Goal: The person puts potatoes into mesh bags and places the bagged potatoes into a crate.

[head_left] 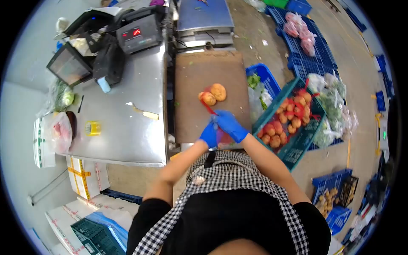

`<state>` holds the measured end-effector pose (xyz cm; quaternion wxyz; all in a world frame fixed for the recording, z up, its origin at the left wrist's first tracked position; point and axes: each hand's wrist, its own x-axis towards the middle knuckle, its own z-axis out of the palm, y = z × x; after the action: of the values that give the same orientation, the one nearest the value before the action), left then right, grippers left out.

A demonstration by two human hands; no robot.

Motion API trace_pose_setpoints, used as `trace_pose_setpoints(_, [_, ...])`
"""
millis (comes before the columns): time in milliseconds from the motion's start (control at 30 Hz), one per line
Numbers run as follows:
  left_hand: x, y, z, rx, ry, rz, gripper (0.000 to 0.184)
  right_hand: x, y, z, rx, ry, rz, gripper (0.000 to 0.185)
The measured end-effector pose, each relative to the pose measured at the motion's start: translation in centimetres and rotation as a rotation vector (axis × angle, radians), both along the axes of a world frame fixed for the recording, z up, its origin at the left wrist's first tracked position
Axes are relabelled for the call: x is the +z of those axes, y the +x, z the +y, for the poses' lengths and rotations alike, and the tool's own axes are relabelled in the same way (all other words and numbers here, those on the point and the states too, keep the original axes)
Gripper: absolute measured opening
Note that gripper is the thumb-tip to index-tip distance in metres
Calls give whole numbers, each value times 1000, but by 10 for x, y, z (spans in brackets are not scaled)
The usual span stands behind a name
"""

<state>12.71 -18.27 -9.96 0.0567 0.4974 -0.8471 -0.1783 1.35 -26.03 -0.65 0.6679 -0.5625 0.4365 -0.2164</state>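
A red mesh bag with a few round, tan potatoes in it lies on the brown platform. Its gathered red neck runs toward me into my hands. My left hand, in a blue glove, is closed on the mesh near the platform's front edge. Just to its right and touching it, my blue-gloved right hand is also closed on the mesh. Loose red netting shows below the right hand. The fingertips overlap, so the exact grip is partly hidden.
A teal crate of potatoes in red mesh bags stands close on my right, beside a blue basket with greens. To the left, a steel table carries a scale display, a yellow roll and a knife-like tool.
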Motion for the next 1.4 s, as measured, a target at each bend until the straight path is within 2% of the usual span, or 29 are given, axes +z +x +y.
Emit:
trace_pose_setpoints(33, [-8,-6,-19,-74,-53,0,32,7,-2,5,-2,-60,-18,21])
trace_pose_setpoints(133, [-22,-13,-78,-52,86,-61,31,39,-13,22,-21,92,-146,17])
trace_pose_setpoints(233, [-16,-12,-116,25,290,-141,31,58,-41,21,-37,124,-58,16])
trace_pose_setpoints(400, [11,-22,-106,34,346,-48,32,19,-73,3,-236,138,-248,20])
trace_pose_setpoints(433, [12,-25,-98,39,262,45,31,14,-74,-1,-252,205,-262,20])
trace_pose_setpoints(467, [-25,-22,-90,37,29,272,30,10,-74,-4,-266,272,-276,20])
trace_pose_setpoints(567, [-7,-26,-47,-63,249,15,29,-22,-68,-11,-354,393,-389,21])
trace_pose_setpoints(600, [11,-33,-35,-275,175,-235,24,-47,-63,-17,-389,410,-443,22])
trace_pose_setpoints(633, [-4,-30,-21,-319,68,-136,22,-92,-57,-20,-390,416,-376,21])
trace_pose_setpoints(667, [-14,-34,-11,-307,146,-126,21,-92,-55,-14,-486,448,-344,20])
trace_pose_setpoints(700, [-11,-36,0,-314,122,-51,22,-132,-57,-18,-452,337,-285,19])
trace_pose_setpoints(733, [0,-43,4,-255,115,-36,22,-135,-62,-16,-475,204,-123,21])
trace_pose_setpoints(767, [-11,-46,2,-224,163,-65,24,-170,-73,-17,-565,344,-163,18])
trace_pose_setpoints(800, [26,-54,3,-84,173,-58,28,-205,-84,-19,-670,480,-205,15])
trace_pose_setpoints(833, [21,-52,1,30,114,22,31,-198,-95,-11,-673,445,-122,14])
trace_pose_setpoints(867, [8,-53,-9,405,511,373,31,-238,-114,-7,-165,-107,369,15])
trace_pose_setpoints(900, [-15,-47,-23,763,926,726,31,-207,-119,5,-253,57,316,16])
trace_pose_setpoints(967, [-88,0,-51,495,1826,1888,30,-128,-128,31,-483,366,204,21])
trace_pose_setpoints(1000, [-72,-11,-46,868,1430,1908,34,-111,-133,38,-389,284,164,23])
trace_pose_setpoints(1067, [-46,-17,-41,792,1381,1994,40,-81,-146,51,-203,122,85,26])
trace_pose_setpoints(1100, [-39,-18,-41,762,1351,2036,44,-62,-146,60,-133,122,121,23])
trace_pose_setpoints(1133, [-39,-19,-39,679,1390,2029,42,-42,-139,68,-62,124,151,21])
trace_pose_setpoints(1167, [-35,-24,-41,619,1400,1907,42,-32,-135,69,11,126,179,19])
trace_pose_setpoints(1233, [-30,-42,-40,523,1407,1679,42,-36,-138,67,-150,161,27,20])
trace_pose_setpoints(1267, [-45,-44,-46,520,1493,1530,43,-40,-138,69,-222,188,-46,21])
trace_pose_setpoints(1300, [-41,-50,-42,597,1389,1441,43,-43,-136,72,-292,221,-119,22])
trace_pose_setpoints(1367, [-21,-64,-52,724,1183,1246,42,-43,-132,71,-386,106,-31,24])
trace_pose_setpoints(1400, [-28,-61,-57,742,1261,1431,42,-38,-131,70,-370,97,22,24])
